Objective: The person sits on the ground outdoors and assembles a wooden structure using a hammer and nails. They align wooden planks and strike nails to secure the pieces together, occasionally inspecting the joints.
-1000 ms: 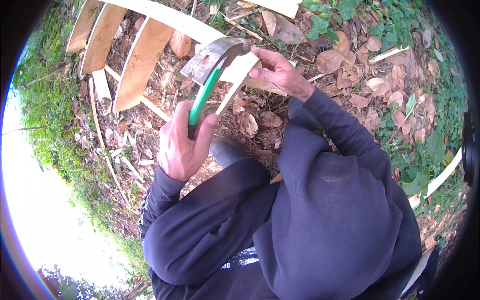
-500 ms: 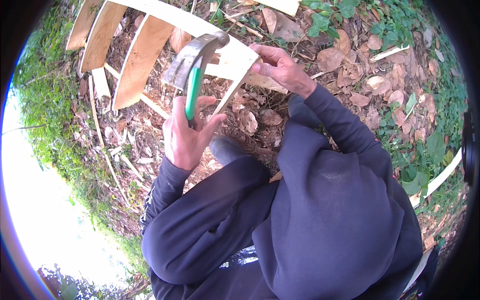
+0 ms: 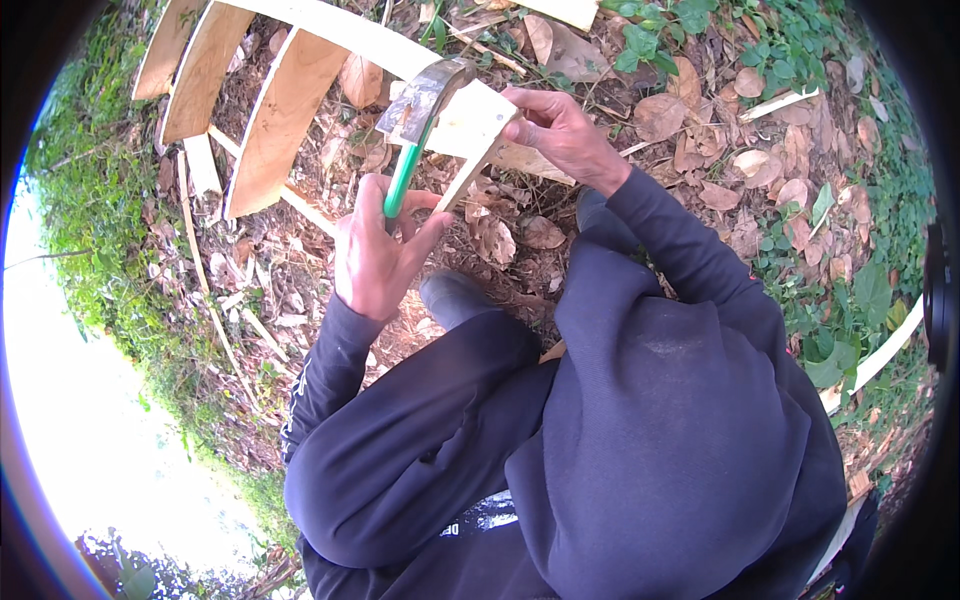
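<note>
My left hand (image 3: pixel 372 255) is wrapped around the green handle of a claw hammer (image 3: pixel 408 172). The hammer's worn metal head is raised above a pale wooden rail and hides part of it. The thumb and fingers of that hand reach to the lower end of a short wooden slat (image 3: pixel 468 178). At the slat's upper end, where it meets the rail, my right hand (image 3: pixel 568 138) pinches the corner between thumb and fingers. Any nail at this joint is too small to make out.
The long rail (image 3: pixel 335 32) runs off to the upper left, with several wooden slats (image 3: pixel 287 120) attached. Dry leaves (image 3: pixel 660 118), thin wood strips and offcuts litter the ground. Green plants (image 3: pixel 840 340) grow at right. My bent knees and a dark boot (image 3: pixel 455 298) are close below.
My left hand has moved a little to the right, and the hammer head has shifted right over the rail, nearer the joint. My right hand stays at the corner.
</note>
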Demonstrator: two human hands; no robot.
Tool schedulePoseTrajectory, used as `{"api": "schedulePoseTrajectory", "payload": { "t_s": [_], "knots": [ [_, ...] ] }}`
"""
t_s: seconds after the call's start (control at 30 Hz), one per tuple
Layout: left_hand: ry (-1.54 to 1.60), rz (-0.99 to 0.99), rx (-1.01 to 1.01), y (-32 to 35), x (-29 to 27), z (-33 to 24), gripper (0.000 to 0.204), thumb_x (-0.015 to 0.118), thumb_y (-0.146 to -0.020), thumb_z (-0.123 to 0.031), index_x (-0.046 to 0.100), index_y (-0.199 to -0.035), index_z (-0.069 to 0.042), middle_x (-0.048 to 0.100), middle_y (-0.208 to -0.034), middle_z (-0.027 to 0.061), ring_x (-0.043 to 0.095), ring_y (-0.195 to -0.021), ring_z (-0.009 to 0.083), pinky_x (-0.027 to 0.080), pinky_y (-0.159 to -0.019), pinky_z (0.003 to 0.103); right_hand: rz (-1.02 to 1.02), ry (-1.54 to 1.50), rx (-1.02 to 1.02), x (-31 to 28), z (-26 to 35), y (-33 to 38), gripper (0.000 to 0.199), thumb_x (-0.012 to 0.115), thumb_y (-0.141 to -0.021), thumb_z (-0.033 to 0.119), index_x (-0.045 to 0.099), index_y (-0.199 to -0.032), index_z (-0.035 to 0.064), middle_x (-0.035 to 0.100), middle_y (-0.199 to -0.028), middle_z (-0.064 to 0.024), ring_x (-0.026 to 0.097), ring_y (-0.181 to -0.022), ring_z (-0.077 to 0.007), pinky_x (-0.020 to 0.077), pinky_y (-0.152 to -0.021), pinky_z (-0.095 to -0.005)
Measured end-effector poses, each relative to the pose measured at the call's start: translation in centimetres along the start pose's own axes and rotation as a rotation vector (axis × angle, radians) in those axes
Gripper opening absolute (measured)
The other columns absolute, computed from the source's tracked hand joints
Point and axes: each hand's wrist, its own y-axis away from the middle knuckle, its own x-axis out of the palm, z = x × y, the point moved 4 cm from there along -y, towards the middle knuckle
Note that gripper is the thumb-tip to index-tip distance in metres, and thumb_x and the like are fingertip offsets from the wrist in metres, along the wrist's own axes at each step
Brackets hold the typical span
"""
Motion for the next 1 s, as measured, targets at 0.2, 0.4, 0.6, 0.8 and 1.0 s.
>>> {"api": "schedulePoseTrajectory", "payload": {
  "t_s": [0.2, 0.4, 0.6, 0.8, 1.0],
  "knots": [
    [-0.034, -0.036, 0.059, -0.4, 0.0, -0.4, 0.031, 0.082, -0.079, -0.013, 0.058, -0.095, -0.002, 0.067, -0.073, 0.0035, 0.053, -0.056, 0.0084, 0.044, -0.055, 0.026, -0.013, -0.024, -0.012, -0.1, 0.0, -0.2, 0.046, 0.077, -0.088, 0.024, 0.064, -0.123, -0.0031, 0.070, -0.113, -0.0093, 0.063, -0.109, -0.0141, 0.0498, -0.097, -0.0310],
    [-0.014, -0.030, 0.065, -0.5, -0.2, -0.5, 0.030, 0.082, -0.078, -0.012, 0.059, -0.095, -0.001, 0.068, -0.074, 0.0038, 0.050, -0.055, 0.0071, 0.043, -0.055, 0.025, 0.040, -0.047, -0.039, 0.8, 1.0, 0.0, 0.035, 0.079, -0.086, 0.017, 0.065, -0.114, 0.0001, 0.071, -0.104, -0.0046, 0.064, -0.097, -0.0084, 0.0525, -0.086, -0.0259],
    [-0.064, 0.018, 0.027, -0.6, -0.4, -0.7, 0.030, 0.082, -0.079, -0.014, 0.059, -0.094, -0.001, 0.067, -0.073, 0.0046, 0.047, -0.054, 0.0078, 0.041, -0.053, 0.026, 0.013, -0.026, -0.060, 1.7, 1.4, 0.0, 0.030, 0.080, -0.085, 0.016, 0.065, -0.107, 0.0017, 0.070, -0.096, -0.0015, 0.064, -0.089, -0.0055, 0.0527, -0.078, -0.0234],
    [-0.065, 0.001, 0.074, -0.6, -0.3, -0.6, 0.030, 0.081, -0.080, -0.014, 0.060, -0.095, -0.001, 0.069, -0.074, 0.0052, 0.045, -0.052, 0.0082, 0.040, -0.051, 0.027, -0.013, -0.013, -0.065, 1.6, 1.1, 0.1, 0.031, 0.080, -0.085, 0.016, 0.065, -0.107, 0.0014, 0.070, -0.096, -0.0020, 0.064, -0.087, -0.0062, 0.0531, -0.076, -0.0228],
    [-0.076, -0.012, 0.101, -0.8, -0.4, -1.0, 0.032, 0.081, -0.079, -0.014, 0.058, -0.097, -0.001, 0.071, -0.078, 0.0055, 0.045, -0.053, 0.0080, 0.040, -0.050, 0.026, -0.041, -0.045, -0.077, 1.5, 0.9, 0.0, 0.036, 0.081, -0.084, 0.015, 0.064, -0.112, -0.0009, 0.071, -0.099, -0.0050, 0.066, -0.089, -0.0083, 0.0550, -0.079, -0.0239]
  ]
}}
